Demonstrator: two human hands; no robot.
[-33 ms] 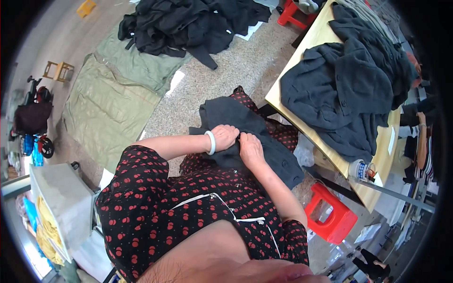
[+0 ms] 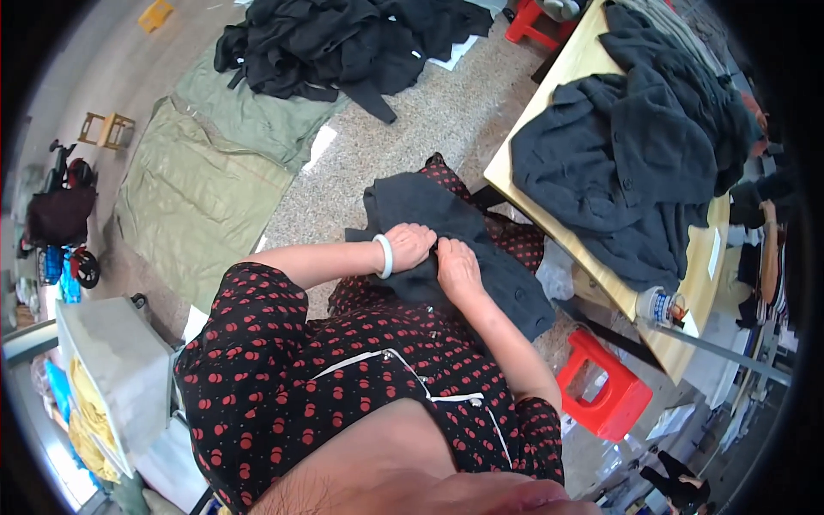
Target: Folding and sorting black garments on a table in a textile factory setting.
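A dark grey garment (image 2: 412, 202) with buttons lies across my lap, over black trousers with red spots. My left hand (image 2: 410, 246), with a pale bangle on its wrist, grips the cloth with curled fingers. Close beside it, my right hand (image 2: 459, 268) pinches the same garment. The fingertips of both hands nearly meet at a small dark spot on the cloth, which I cannot make out. Some of the garment hangs toward the right, where large buttons show.
Dark coats (image 2: 618, 163) lie heaped on a wooden table (image 2: 524, 137) at right, with a tape roll (image 2: 659, 307) near its edge. Below stands a red stool (image 2: 605, 395). More dark garments (image 2: 318, 47) are piled on green sheeting (image 2: 202, 189). A grey bin (image 2: 124, 369) stands at left.
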